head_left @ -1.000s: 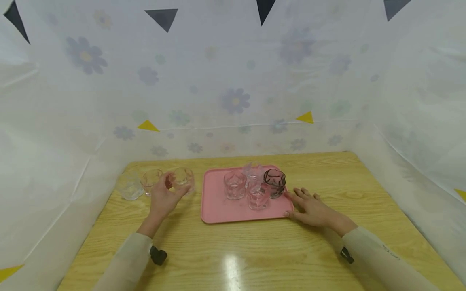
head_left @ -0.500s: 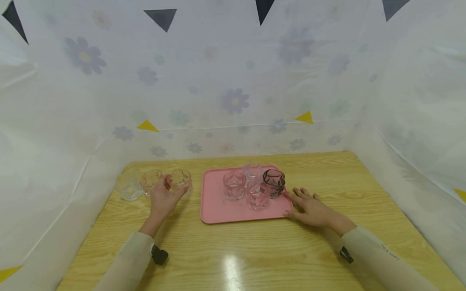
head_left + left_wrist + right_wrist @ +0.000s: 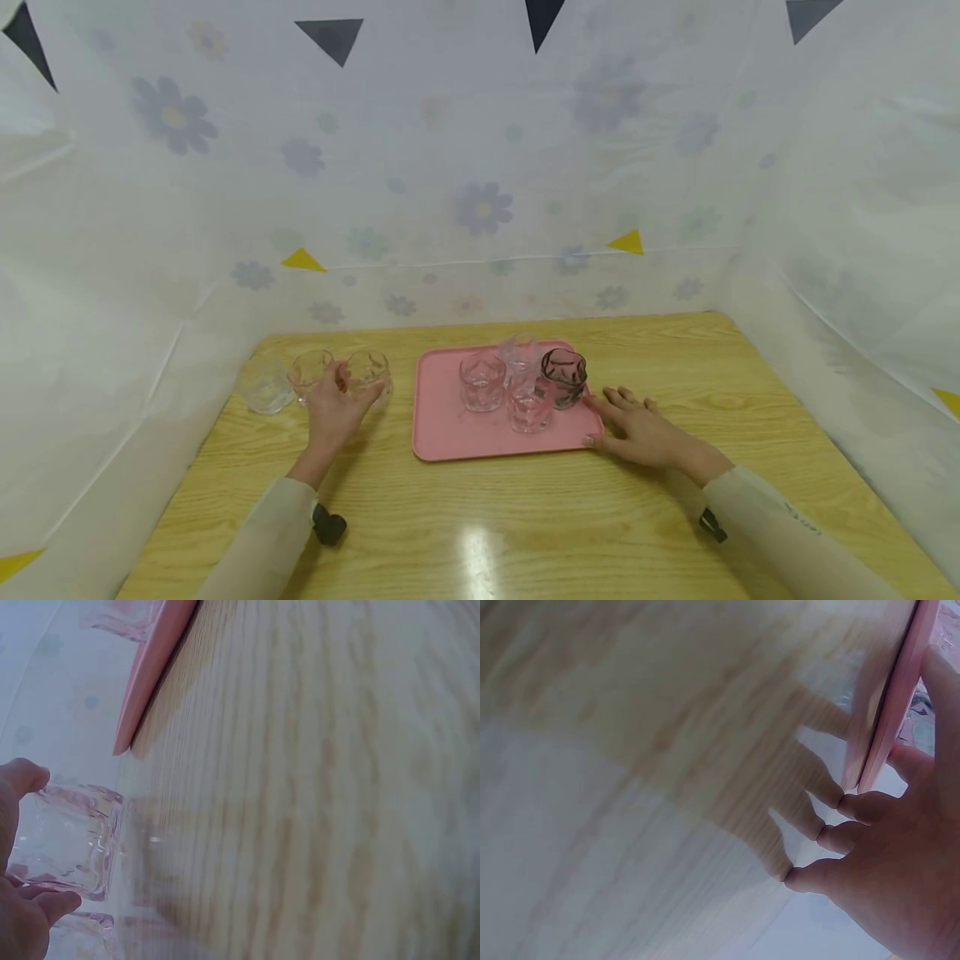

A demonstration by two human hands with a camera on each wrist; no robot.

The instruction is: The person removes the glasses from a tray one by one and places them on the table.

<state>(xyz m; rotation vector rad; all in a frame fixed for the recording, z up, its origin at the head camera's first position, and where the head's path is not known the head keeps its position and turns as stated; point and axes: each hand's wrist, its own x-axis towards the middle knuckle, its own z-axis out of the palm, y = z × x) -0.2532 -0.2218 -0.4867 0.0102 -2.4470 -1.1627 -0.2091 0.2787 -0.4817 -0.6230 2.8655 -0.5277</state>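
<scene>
My left hand (image 3: 333, 408) pinches a faintly pink, faceted drinking glass (image 3: 369, 369) between thumb and fingers, left of the tray. In the left wrist view that glass (image 3: 67, 844) stands upright at the tabletop. Just left of it are another pinkish glass (image 3: 306, 367), partly behind the hand, and a clear glass (image 3: 267, 390). With fingers spread, my right hand (image 3: 643, 432) rests at the right edge of a pink tray (image 3: 438, 440); the right wrist view has its fingertips on the wood and its thumb at the tray rim (image 3: 897, 701).
Several glasses stand close together on the tray: a pinkish one (image 3: 482, 385), a clear one at the back (image 3: 517, 352), another at the front (image 3: 530, 410), and a dark grey one (image 3: 566, 379) on the right. White flowered sheeting (image 3: 480, 283) encloses the wooden table (image 3: 540, 508).
The glass in my left hand has shifted slightly left, closer to the pinkish glass beside it. My right hand and the tray stay in place.
</scene>
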